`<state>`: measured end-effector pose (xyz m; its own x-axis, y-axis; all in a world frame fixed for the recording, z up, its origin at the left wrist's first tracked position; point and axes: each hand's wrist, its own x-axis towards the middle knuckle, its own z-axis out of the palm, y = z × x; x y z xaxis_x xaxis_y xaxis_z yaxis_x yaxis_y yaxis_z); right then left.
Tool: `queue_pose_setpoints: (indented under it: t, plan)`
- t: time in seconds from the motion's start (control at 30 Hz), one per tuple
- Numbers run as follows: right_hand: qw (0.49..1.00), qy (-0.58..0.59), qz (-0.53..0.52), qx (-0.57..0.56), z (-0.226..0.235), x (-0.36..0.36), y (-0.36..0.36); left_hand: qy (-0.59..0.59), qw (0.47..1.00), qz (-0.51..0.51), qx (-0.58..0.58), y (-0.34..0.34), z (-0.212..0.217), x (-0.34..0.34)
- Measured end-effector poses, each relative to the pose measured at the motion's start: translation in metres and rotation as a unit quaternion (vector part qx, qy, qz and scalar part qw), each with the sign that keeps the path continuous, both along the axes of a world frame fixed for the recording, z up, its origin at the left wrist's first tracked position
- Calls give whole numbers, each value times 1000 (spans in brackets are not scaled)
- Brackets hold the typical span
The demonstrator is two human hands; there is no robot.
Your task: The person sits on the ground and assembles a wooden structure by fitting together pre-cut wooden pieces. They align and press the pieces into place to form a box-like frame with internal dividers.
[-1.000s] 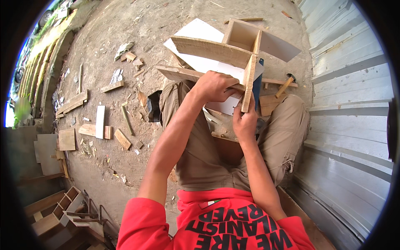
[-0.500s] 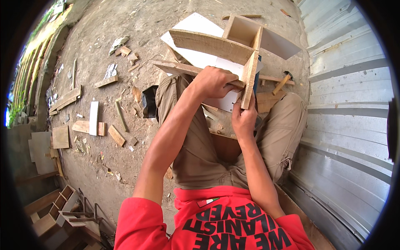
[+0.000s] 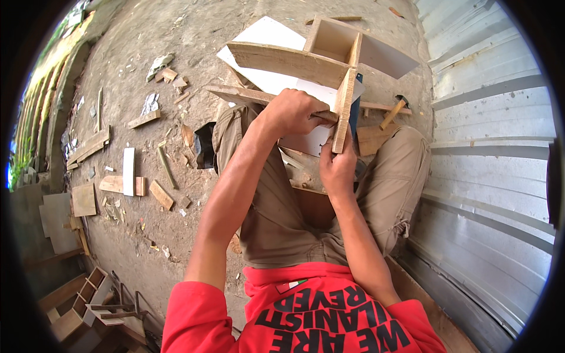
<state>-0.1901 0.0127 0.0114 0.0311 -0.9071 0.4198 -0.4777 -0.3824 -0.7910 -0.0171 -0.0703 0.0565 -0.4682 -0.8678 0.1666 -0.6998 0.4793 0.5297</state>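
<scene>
A wooden frame of joined boards lies in front of me over my knees. My left hand (image 3: 297, 112) is closed around the near long board (image 3: 238, 94), close to where it meets the crosspiece (image 3: 345, 109). With fingers wrapped on the crosspiece's near end, my right hand (image 3: 338, 167) grips it from below. The far long board (image 3: 288, 62) runs parallel to the near one and butts against the crosspiece. Beneath the frame, a white panel (image 3: 265, 35) shows. Something blue (image 3: 355, 109) stands partly hidden behind the crosspiece.
An open wooden box (image 3: 332, 40) adjoins the frame at the far side. A hammer (image 3: 394, 112) lies right of it. Wood offcuts (image 3: 122, 185) litter the ground at left. Corrugated metal sheeting (image 3: 488, 129) walls the right side. Wooden furniture pieces (image 3: 88, 294) stand at lower left.
The frame and both hands appear shifted slightly left, along with the whole view. My grip on the boards looks the same.
</scene>
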Motion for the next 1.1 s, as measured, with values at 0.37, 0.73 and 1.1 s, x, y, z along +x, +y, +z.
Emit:
queue_pose_setpoints:
  t: [0.37,0.73,1.1]
  plan:
    - [999,-19,-20,47,8,4,5,16,999,-5,-44,-1,-6,-2]
    - [997,-35,-10,63,-5,0,-1,26,999,13,-32,-3,-5,-8]
    - [999,-10,-8,31,-2,0,1,32,999,9,-31,-1,0,-5]
